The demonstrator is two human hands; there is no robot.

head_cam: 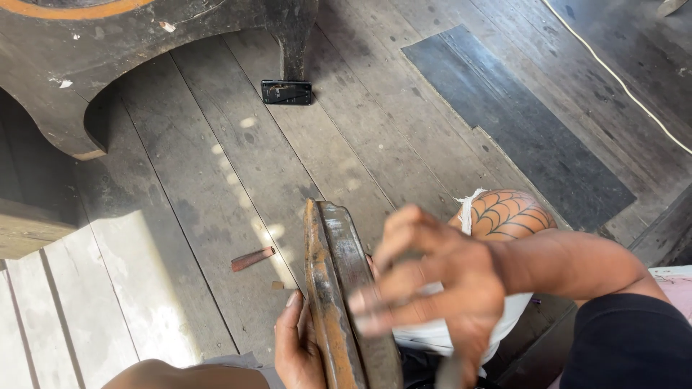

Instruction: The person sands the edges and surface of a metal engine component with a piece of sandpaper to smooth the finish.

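Note:
A rusty curved piece of metal and wood (339, 288) stands on edge near the bottom centre, over a grey plank floor. My left hand (297, 347) grips its lower left side, thumb up along the rusty rim. My right hand (425, 284) is blurred with motion against the piece's right side, fingers spread and pointing left; whether it holds anything is hidden by the blur. Behind that hand is a bare knee (504, 214) with a web-pattern marking and white cloth (440, 335) below it.
A black phone (286, 92) lies flat on the floor at the foot of a dark carved wooden furniture base (94, 50). A small reddish wood scrap (252, 258) lies left of the piece. A dark mat (519, 122) and a pale cord (613, 72) are at the right.

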